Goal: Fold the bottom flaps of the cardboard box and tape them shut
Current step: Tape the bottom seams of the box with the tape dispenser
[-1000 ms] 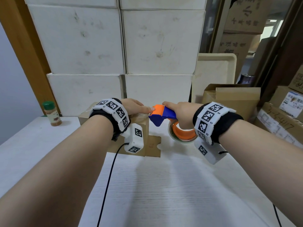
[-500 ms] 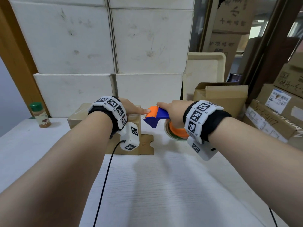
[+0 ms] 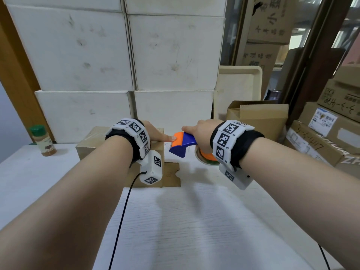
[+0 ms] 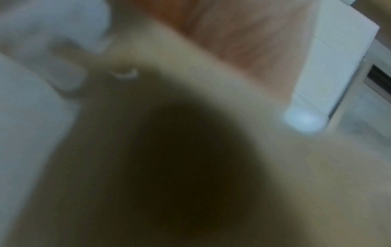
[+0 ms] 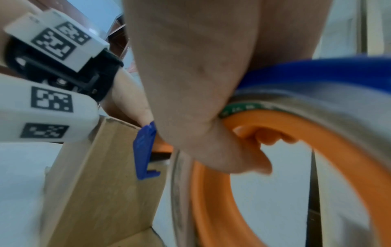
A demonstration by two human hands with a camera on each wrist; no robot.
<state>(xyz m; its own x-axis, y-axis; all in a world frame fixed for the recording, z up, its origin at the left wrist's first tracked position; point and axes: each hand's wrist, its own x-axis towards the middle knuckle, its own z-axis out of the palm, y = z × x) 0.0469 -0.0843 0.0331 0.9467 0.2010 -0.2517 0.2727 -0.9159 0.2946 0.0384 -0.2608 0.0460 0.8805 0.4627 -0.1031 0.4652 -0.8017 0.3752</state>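
Observation:
A small brown cardboard box (image 3: 91,141) stands on the white table (image 3: 185,221), with one flap (image 3: 171,175) lying flat at its near right. My left hand (image 3: 155,133) rests flat on the box top, fingers straight, one fingertip touching the dispenser's orange head. My right hand (image 3: 196,133) grips a blue and orange tape dispenser (image 3: 182,144) just right of the box's upper right edge. In the right wrist view the fingers curl through the orange core of the tape roll (image 5: 285,150), next to the box side (image 5: 101,175). The left wrist view is a dark blur.
White boxes (image 3: 124,55) are stacked against the wall behind. A spice jar (image 3: 41,140) with a green cap stands at the far left. An open brown carton (image 3: 259,117) and a cream tray (image 3: 239,84) sit at the right, with more cartons (image 3: 331,123) beyond.
Both hands stay at the box's right edge. The dispenser head has tipped down slightly at that edge; the camera view has shifted a little.

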